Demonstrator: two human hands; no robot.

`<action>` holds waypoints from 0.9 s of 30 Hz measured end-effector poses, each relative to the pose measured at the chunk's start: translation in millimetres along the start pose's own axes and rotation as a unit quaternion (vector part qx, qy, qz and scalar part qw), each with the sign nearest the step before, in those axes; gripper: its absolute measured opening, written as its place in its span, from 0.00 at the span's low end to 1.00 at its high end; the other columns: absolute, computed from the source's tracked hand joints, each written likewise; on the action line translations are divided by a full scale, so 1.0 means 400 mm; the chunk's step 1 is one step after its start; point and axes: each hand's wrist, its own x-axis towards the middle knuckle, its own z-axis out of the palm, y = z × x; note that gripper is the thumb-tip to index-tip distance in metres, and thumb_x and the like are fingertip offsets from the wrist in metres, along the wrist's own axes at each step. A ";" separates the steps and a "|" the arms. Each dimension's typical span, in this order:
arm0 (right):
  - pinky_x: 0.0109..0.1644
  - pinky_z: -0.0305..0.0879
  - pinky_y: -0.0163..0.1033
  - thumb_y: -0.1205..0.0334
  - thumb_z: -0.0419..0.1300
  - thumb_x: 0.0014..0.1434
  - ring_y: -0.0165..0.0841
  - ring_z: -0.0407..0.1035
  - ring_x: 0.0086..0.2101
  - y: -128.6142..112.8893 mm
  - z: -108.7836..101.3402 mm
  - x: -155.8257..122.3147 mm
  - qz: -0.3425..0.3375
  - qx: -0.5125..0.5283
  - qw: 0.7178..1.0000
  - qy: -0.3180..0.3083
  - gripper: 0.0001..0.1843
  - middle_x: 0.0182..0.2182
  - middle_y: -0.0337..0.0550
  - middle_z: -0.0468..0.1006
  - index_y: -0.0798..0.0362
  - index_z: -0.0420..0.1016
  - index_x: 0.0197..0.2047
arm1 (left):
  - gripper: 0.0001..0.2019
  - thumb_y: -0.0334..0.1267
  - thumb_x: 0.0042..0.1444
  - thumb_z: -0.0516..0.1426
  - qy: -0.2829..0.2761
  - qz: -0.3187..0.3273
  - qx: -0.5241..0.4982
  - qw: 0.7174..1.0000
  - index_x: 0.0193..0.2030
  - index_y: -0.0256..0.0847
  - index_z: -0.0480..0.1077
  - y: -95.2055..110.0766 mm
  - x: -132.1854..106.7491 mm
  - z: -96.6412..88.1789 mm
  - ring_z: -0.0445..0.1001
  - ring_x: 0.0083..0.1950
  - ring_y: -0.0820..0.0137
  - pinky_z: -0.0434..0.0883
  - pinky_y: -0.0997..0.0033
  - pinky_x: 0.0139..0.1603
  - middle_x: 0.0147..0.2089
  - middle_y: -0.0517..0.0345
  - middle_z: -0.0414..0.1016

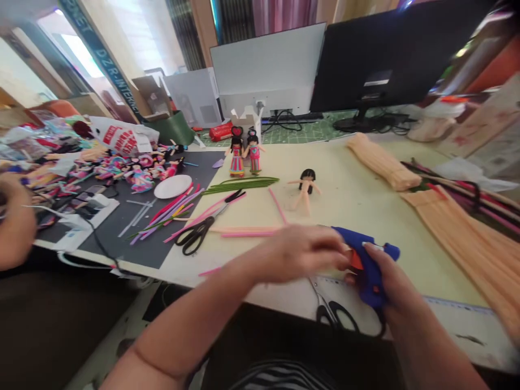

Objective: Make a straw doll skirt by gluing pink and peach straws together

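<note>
My right hand (390, 276) grips the handle of a blue glue gun (368, 260) with an orange trigger, its front end pointing left. My left hand (304, 252) reaches across to the gun's front, its fingers bent close together beside the trigger. What those fingers hold, if anything, is hidden. Under the gun, black-handled scissors (333, 314) lie at the table's front edge. Beyond my hands lies a small bare doll (306, 189) with black hair, made of skin-coloured pipe cleaners. Pink pipe cleaners (249, 234) lie left of my left hand.
Two dressed dolls (246, 154) stand behind green pipe cleaners (244, 184). More scissors (203, 225) lie left, near coloured pipe cleaners (174, 211) and a white dish (173, 187). Beige bundles (459, 227) fill the right. Another person's arm (16, 222) is at far left, near a power strip (87, 216).
</note>
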 end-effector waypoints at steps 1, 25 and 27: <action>0.21 0.65 0.37 0.44 0.56 0.54 0.36 0.72 0.23 0.000 0.002 -0.003 0.023 0.037 0.999 -0.021 0.20 0.25 0.48 0.77 0.53 0.76 0.26 | 0.08 0.39 0.62 0.53 0.044 -0.017 0.079 0.996 0.38 0.39 0.72 -0.035 0.005 -0.020 0.71 0.41 0.70 0.67 0.71 0.44 0.38 0.57 0.75; 0.25 0.61 0.35 0.46 0.56 0.56 0.34 0.68 0.28 -0.070 0.091 -0.071 -0.024 -0.113 0.991 -0.071 0.27 0.27 0.39 0.76 0.49 0.62 0.55 | 0.08 0.33 0.61 0.51 0.111 -0.073 0.479 0.868 0.33 0.37 0.68 -0.254 0.003 0.020 0.70 0.39 0.62 0.58 0.62 0.39 0.35 0.52 0.73; 0.26 0.62 0.36 0.46 0.56 0.56 0.34 0.70 0.29 -0.075 0.094 -0.072 -0.028 -0.128 0.989 -0.074 0.27 0.27 0.39 0.76 0.49 0.60 0.55 | 0.08 0.33 0.61 0.50 0.110 -0.076 0.478 0.868 0.34 0.37 0.68 -0.249 0.002 0.023 0.71 0.38 0.62 0.58 0.62 0.39 0.34 0.51 0.73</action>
